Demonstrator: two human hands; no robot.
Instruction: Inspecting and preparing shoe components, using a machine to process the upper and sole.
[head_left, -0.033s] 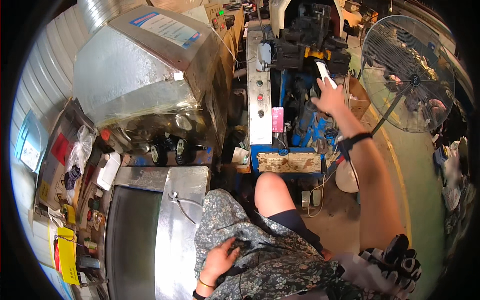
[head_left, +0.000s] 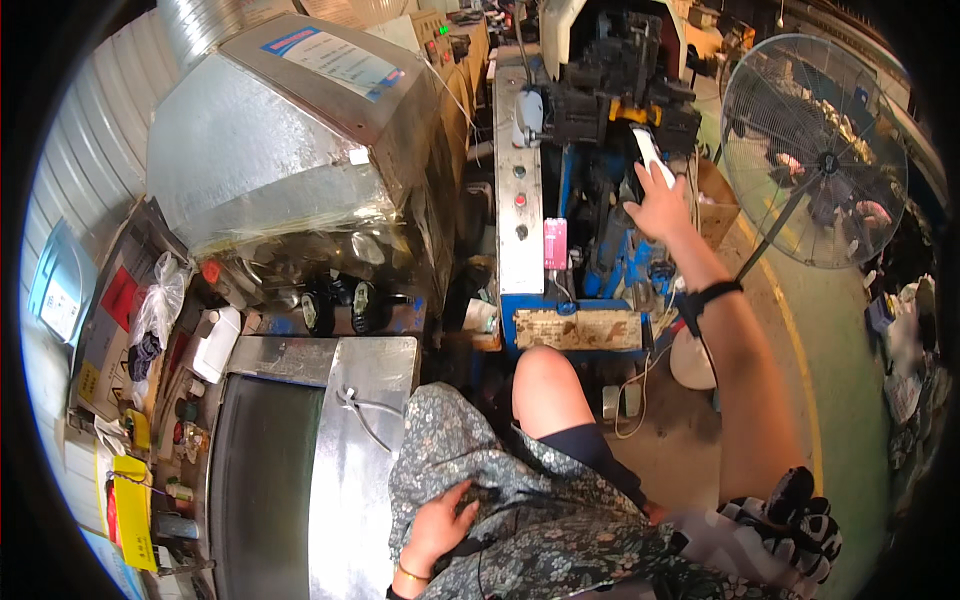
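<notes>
View nudged upward — right grip (head_left: pixel 664 210) clamped on white piece (head_left: pixel 649 153) — left grip (head_left: pixel 436 530) apart.

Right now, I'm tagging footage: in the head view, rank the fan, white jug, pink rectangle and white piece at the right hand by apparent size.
Fan
White jug
Pink rectangle and white piece: too alike to rank; the right hand may hide part.

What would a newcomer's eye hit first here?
Probably the big silver-grey sheet-metal hood at upper left and the round, wire-caged fan at upper right. Between them, the right hand holds a slim white object near the dark metal machine at top centre. The left hand rests on dark floral cloth at bottom centre.
</notes>
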